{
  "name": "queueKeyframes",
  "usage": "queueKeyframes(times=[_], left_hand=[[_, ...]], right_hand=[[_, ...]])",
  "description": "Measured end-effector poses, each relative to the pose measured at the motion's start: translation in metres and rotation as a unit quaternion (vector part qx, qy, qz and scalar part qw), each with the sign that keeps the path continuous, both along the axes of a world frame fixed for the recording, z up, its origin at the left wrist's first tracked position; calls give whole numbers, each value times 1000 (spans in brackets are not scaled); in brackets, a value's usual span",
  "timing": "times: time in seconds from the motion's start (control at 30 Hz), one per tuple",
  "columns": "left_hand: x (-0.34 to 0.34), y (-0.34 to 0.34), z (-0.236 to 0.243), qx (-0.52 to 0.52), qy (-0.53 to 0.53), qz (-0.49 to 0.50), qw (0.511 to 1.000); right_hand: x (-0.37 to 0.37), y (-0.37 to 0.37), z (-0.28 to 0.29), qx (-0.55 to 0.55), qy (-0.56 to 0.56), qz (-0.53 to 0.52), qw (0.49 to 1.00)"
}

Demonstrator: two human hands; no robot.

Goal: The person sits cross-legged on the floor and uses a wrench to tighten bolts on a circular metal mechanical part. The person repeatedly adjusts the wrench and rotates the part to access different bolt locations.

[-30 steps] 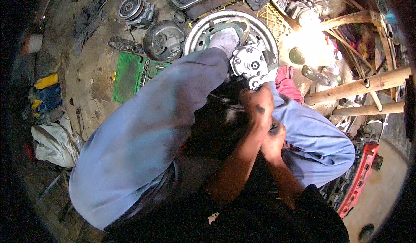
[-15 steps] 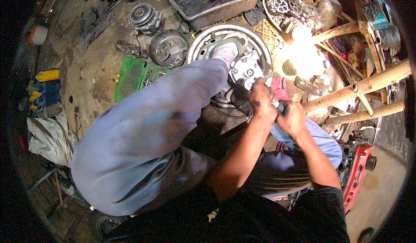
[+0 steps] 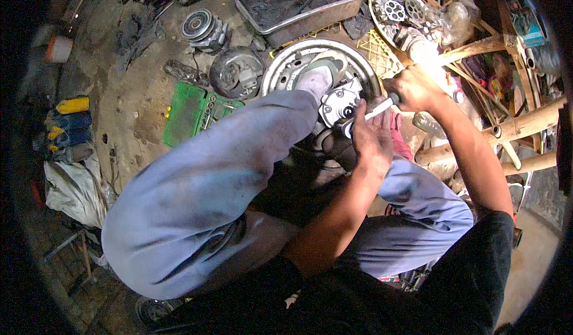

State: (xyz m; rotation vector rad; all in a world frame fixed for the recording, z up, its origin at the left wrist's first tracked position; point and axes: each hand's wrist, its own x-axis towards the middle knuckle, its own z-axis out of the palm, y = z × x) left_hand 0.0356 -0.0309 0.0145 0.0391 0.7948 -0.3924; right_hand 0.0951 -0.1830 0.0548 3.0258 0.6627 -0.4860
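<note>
A silvery round metal housing [image 3: 339, 103] with bolts on its face sits tilted inside a wheel rim [image 3: 280, 66], next to my foot. A ratchet wrench [image 3: 379, 108] with a pale shank and dark grip reaches from the housing's face toward the right. My right hand [image 3: 413, 88] is closed round the grip end. Closer to the housing, my left hand [image 3: 373, 138] holds the wrench near its head, the shank passing between its fingers. Those fingers partly hide the wrench head and what it sits on.
A green socket case [image 3: 190, 113] lies open at left, near a dark round casing [image 3: 237, 72] and a pulley unit [image 3: 205, 30]. Behind the rim stands a metal tray [image 3: 298, 12] of dark liquid. A bright lamp [image 3: 425, 51] and wooden poles [image 3: 507, 129] crowd the right.
My right hand has moved up and away from my left hand, swinging the wrench handle out to the upper right. My left hand has turned, its fingers now pointing up along the wrench.
</note>
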Motion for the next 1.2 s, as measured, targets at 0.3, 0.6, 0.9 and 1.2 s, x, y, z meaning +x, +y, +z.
queueKeyframes(times=[0.3, 0.6, 0.9, 1.2], left_hand=[[17, 50, 59, 136, -531, -711, 440], [164, 83, 61, 596, -541, -425, 413], [128, 63, -28, 414, -744, -524, -5], [108, 76, -46, 601, -643, -472, 47]], right_hand=[[-56, -17, 24, 98, -82, -49, 991], [-172, 23, -62, 364, -225, -485, 763], [-193, 37, -57, 383, -125, -558, 726], [-193, 68, 8, 407, -189, -547, 706]])
